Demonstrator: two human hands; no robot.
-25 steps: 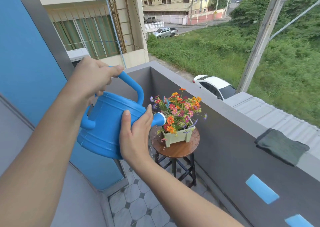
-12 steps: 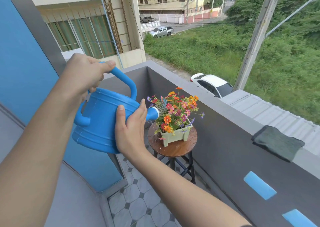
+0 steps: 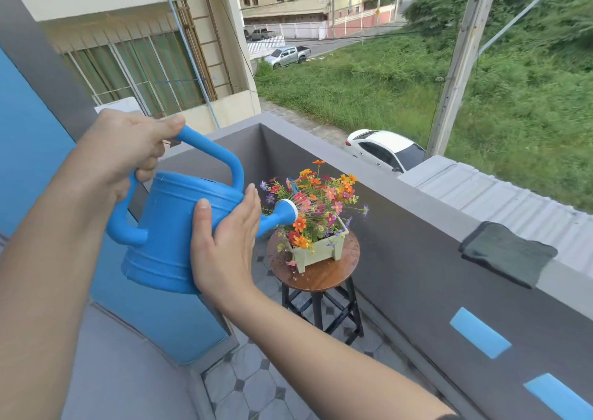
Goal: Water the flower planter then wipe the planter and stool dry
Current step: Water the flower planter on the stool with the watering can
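Head view: planter beyond right hand.

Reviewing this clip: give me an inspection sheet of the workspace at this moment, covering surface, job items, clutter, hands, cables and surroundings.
Surface: round wooden stool on a tiled balcony floor; water drops on its top.
Job's things: pale green planter of mixed flowers on the stool; blue watering can tilted, its rose spraying over the flowers; dark cloth lying on the balcony wall ledge.
Clutter: nothing seen.
Grippers: left hand grips the can's top handle; right hand flat against the can's side, supporting it.
Cables: overhead wires beyond the balcony, none in the work area.
Surroundings: white car below, utility pole, grass, buildings.
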